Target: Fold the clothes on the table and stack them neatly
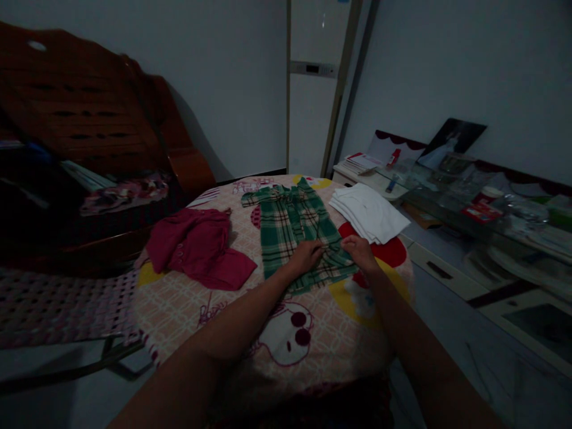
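Note:
A green plaid shirt (279, 229) lies spread on a round table covered with a patterned cloth (179, 310), its collar at the far side. My left hand (307, 255) is closed on the shirt's lower middle, fingers pinching the fabric. At the shirt's right edge, my right hand (357, 247) pinches the cloth, and creases run between the two hands. To the left lies a crumpled dark pink garment (201, 247). A folded white cloth (370, 211) rests at the table's right side, just beyond my right hand.
On the left stand a wooden bench (89, 113) and a woven seat (67, 304). A glass-topped cabinet (447, 196) with papers, a red-and-white package and other items runs along the right wall. A tall white unit (310, 113) stands behind the table.

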`<state>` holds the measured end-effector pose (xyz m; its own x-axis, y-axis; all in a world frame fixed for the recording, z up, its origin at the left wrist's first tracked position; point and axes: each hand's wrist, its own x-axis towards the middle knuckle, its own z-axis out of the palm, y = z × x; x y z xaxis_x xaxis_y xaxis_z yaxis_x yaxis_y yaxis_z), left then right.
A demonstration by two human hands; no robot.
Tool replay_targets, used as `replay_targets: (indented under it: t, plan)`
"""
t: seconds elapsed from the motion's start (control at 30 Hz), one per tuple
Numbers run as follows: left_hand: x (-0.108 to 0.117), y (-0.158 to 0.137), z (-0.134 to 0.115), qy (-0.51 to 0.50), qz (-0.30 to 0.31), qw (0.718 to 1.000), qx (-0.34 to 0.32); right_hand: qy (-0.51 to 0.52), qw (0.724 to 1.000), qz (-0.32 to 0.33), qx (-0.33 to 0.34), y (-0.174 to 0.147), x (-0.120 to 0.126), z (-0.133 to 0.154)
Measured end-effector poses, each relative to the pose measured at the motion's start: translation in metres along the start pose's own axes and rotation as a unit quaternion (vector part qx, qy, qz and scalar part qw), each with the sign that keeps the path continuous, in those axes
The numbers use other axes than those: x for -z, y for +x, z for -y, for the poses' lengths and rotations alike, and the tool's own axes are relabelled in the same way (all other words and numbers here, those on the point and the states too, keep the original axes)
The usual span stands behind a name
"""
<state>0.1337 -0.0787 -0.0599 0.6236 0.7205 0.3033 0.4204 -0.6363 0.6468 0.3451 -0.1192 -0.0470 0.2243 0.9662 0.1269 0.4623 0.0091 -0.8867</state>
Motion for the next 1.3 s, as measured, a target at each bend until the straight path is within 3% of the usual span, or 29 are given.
replay_targets:
  t: [0.23, 0.47, 0.6, 0.73, 0.87, 1.07, 1.3]
  plan:
    - [0.007, 0.004, 0.0, -0.054, -0.062, 0.995, 0.059, 0.044, 0.996, 0.074, -0.024, -0.005, 0.007, -0.005]
    - [0.015, 0.0, -0.01, -0.14, -0.125, 0.982, 0.007, 0.059, 0.995, 0.081, 0.02, -0.011, 0.02, -0.005]
    - [0.016, 0.001, -0.011, -0.176, -0.134, 0.975, -0.029, -0.024, 0.994, 0.092, 0.061, -0.015, 0.021, -0.006]
    - [0.018, -0.004, -0.013, -0.173, -0.112, 0.977, -0.064, -0.147, 0.977, 0.035, 0.15, -0.022, 0.024, -0.006]
    - [0.021, -0.015, -0.016, -0.127, -0.038, 0.988, -0.074, -0.255, 0.943, -0.037, 0.21, -0.036, 0.032, -0.007]
    - [0.016, -0.023, -0.017, -0.002, 0.078, 0.991, -0.108, -0.411, 0.878, 0.019, 0.246, -0.051, 0.038, -0.018]
    - [0.018, -0.022, -0.022, 0.073, 0.133, 0.977, -0.152, -0.507, 0.836, 0.06, 0.201, -0.055, 0.04, -0.01]
